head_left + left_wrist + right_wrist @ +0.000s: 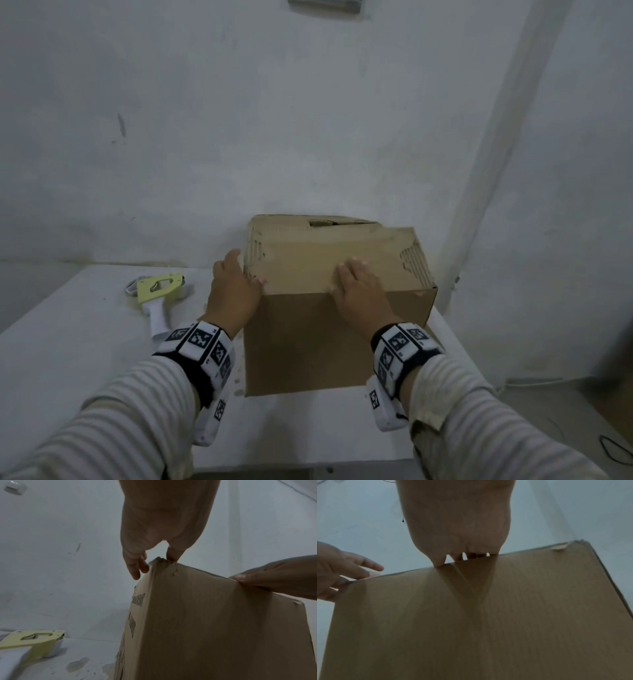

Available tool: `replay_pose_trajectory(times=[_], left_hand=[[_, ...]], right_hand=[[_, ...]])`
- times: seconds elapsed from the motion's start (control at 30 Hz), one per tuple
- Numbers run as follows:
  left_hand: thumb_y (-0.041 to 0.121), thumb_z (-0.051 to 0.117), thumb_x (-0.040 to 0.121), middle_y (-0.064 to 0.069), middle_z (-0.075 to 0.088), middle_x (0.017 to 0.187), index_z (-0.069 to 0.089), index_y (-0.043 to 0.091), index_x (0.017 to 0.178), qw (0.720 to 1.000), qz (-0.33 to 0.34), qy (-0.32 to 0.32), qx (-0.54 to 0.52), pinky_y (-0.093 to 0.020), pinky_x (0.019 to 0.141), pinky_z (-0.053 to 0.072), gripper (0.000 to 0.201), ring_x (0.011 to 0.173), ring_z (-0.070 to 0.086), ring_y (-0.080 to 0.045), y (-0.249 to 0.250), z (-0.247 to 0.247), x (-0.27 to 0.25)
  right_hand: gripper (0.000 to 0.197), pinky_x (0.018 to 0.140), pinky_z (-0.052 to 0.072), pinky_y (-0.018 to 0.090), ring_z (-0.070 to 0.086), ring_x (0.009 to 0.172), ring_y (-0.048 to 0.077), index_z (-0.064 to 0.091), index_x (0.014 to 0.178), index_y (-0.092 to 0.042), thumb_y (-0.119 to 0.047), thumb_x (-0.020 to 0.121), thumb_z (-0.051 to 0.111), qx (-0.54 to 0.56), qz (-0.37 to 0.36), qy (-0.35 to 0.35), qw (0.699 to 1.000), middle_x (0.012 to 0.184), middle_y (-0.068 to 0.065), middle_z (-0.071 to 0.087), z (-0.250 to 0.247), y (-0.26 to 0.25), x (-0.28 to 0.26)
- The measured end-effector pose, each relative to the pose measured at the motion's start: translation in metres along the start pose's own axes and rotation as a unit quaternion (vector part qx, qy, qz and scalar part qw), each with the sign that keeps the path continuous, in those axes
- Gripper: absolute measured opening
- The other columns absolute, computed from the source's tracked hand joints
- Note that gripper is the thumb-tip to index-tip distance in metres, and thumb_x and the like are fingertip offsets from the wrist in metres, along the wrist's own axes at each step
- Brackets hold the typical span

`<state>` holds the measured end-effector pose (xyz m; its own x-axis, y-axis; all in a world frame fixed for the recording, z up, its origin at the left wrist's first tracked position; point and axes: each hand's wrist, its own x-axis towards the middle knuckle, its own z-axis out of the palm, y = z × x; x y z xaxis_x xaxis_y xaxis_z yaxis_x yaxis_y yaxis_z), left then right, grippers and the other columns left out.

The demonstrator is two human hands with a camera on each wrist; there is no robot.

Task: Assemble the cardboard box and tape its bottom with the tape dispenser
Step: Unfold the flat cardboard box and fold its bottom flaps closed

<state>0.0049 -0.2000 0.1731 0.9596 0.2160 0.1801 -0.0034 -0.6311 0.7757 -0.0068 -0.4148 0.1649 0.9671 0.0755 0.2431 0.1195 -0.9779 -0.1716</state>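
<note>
A brown cardboard box (322, 346) stands on the white table (85, 370), its flaps folded down on top with a small gap at the far edge. My right hand (358, 287) lies flat on the near top flap, fingers straight. At the box's upper left corner is my left hand (233, 284): the thumb rests on the top edge and the fingers (135, 572) reach down the left side. The right wrist view looks up the box's front face (488, 615) to the right hand's fingers (439, 561) at the top edge. A yellow tape dispenser (157, 294) lies on the table left of the box.
A white wall (239, 120) rises right behind the box and table. The table's right edge runs close beside the box, with floor and cables (613, 448) below on the right. Dark stains (77, 665) mark the table near the dispenser.
</note>
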Motion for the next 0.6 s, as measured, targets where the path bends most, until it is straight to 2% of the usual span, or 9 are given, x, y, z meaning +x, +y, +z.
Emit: replay_pose_trajectory(times=[0.07, 0.13, 0.23, 0.3, 0.43, 0.47, 0.5, 0.53, 0.6], left_hand=[[0.018, 0.049, 0.093, -0.012, 0.031, 0.144, 0.037, 0.017, 0.139, 0.999, 0.008, -0.006, 0.051, -0.045, 0.105, 0.038, 0.048, 0.128, 0.041, -0.034, -0.001, 0.009, 0.007], [0.018, 0.039, 0.095, -0.014, 0.038, 0.139, 0.05, 0.013, 0.129, 0.994, 0.007, -0.014, 0.104, -0.044, 0.105, 0.039, 0.036, 0.124, 0.044, -0.034, 0.0, 0.017, 0.013], [0.022, 0.037, 0.096, -0.014, 0.042, 0.132, 0.055, 0.013, 0.12, 0.985, -0.019, -0.01, 0.173, -0.043, 0.101, 0.039, 0.032, 0.12, 0.043, -0.035, 0.015, 0.022, 0.02], [0.022, 0.037, 0.095, -0.013, 0.039, 0.136, 0.052, 0.016, 0.124, 0.975, -0.039, -0.032, 0.215, -0.043, 0.102, 0.037, 0.033, 0.124, 0.039, -0.035, 0.031, 0.02, 0.027], [0.021, 0.04, 0.093, -0.015, 0.042, 0.136, 0.049, 0.013, 0.129, 0.98, -0.065, -0.076, 0.174, -0.04, 0.1, 0.04, 0.038, 0.122, 0.044, -0.035, 0.054, 0.011, 0.053], [0.018, 0.041, 0.093, -0.017, 0.051, 0.125, 0.056, 0.009, 0.119, 0.984, -0.067, -0.074, 0.148, -0.037, 0.092, 0.044, 0.031, 0.112, 0.051, -0.034, 0.058, 0.008, 0.061], [0.014, 0.042, 0.091, -0.019, 0.057, 0.107, 0.06, 0.007, 0.099, 0.989, -0.066, -0.063, 0.118, -0.034, 0.08, 0.046, 0.021, 0.095, 0.056, -0.032, 0.063, 0.004, 0.067], [0.01, 0.043, 0.09, -0.016, 0.056, 0.087, 0.056, 0.007, 0.079, 0.992, -0.07, -0.052, 0.092, -0.032, 0.069, 0.044, 0.017, 0.077, 0.053, -0.028, 0.067, 0.002, 0.073], [0.007, 0.044, 0.09, -0.005, 0.043, 0.067, 0.042, 0.014, 0.062, 0.995, -0.077, -0.038, 0.056, -0.033, 0.065, 0.042, 0.029, 0.061, 0.041, -0.018, 0.072, -0.002, 0.086]], right_hand=[[0.048, 0.11, 0.032, 0.041, 0.039, 0.134, 0.029, 0.048, 0.133, -0.015, -0.042, 0.099, 0.028, -0.01, -0.015, 0.003, 1.0, 0.141, 0.008, 0.046, 0.006, 0.007, 0.004], [0.061, 0.102, 0.039, 0.038, 0.05, 0.123, 0.026, 0.057, 0.124, -0.017, -0.051, 0.092, 0.018, 0.002, -0.025, 0.016, 1.0, 0.13, 0.005, 0.058, 0.006, 0.01, 0.007], [0.051, 0.092, 0.045, 0.036, 0.056, 0.109, 0.026, 0.062, 0.118, -0.016, -0.045, 0.095, 0.027, -0.013, -0.031, 0.011, 0.999, 0.117, 0.006, 0.063, -0.004, 0.013, 0.016], [0.041, 0.088, 0.05, 0.037, 0.058, 0.099, 0.027, 0.064, 0.109, -0.011, -0.035, 0.098, 0.034, -0.018, -0.03, -0.04, 0.999, 0.109, 0.01, 0.064, -0.02, 0.014, 0.028], [0.035, 0.08, 0.051, 0.035, 0.061, 0.09, 0.026, 0.067, 0.097, -0.007, -0.027, 0.096, 0.039, -0.006, -0.046, -0.112, 0.993, 0.099, 0.008, 0.067, -0.053, 0.015, 0.06], [0.034, 0.074, 0.05, 0.033, 0.06, 0.082, 0.024, 0.066, 0.087, -0.007, -0.026, 0.096, 0.039, -0.005, -0.051, -0.107, 0.993, 0.09, 0.007, 0.065, -0.061, 0.015, 0.068], [0.034, 0.065, 0.046, 0.031, 0.056, 0.071, 0.023, 0.06, 0.073, -0.008, -0.025, 0.095, 0.04, 0.004, -0.057, -0.095, 0.994, 0.078, 0.006, 0.06, -0.069, 0.013, 0.075], [0.036, 0.057, 0.04, 0.029, 0.049, 0.063, 0.021, 0.053, 0.064, -0.009, -0.023, 0.095, 0.041, 0.022, -0.06, -0.081, 0.995, 0.069, 0.005, 0.054, -0.076, 0.011, 0.082], [0.035, 0.054, 0.036, 0.028, 0.045, 0.06, 0.021, 0.058, 0.066, -0.006, -0.023, 0.093, 0.044, 0.059, -0.066, -0.055, 0.995, 0.067, 0.006, 0.054, -0.088, 0.007, 0.097]])
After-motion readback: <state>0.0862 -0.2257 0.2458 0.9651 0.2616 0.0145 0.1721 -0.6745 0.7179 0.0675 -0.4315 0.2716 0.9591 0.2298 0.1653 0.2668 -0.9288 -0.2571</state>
